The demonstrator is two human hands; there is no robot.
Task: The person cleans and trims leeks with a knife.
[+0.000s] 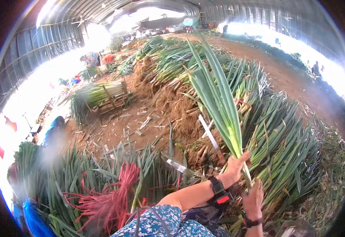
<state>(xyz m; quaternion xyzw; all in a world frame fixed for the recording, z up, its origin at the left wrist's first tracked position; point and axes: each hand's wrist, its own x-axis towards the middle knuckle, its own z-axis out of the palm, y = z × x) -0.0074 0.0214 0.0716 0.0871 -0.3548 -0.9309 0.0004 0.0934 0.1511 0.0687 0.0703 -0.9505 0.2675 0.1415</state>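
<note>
A leek (232, 134) stands nearly upright before me, its green leaves fanned toward the top. My left hand (234, 168) is wrapped around its pale stem just below the leaves. Lower down, my right hand (254, 198) grips the bottom end of the same stem, and its fingers hide the root end. Left of the leek lies a long pale, blade-like strip (208, 133) with a brown end (220, 157). A long heap of leeks (287, 146) runs close by on the right. Dark straps circle both wrists.
A bundle of red ties (113, 197) lies on leeks (77, 170) at the lower left. Stacked leeks sit in a wooden frame (108, 96) on the dirt floor (113, 136). Another person (90, 59) bends over at the far left. Trimmed leaves litter the right edge (330, 181).
</note>
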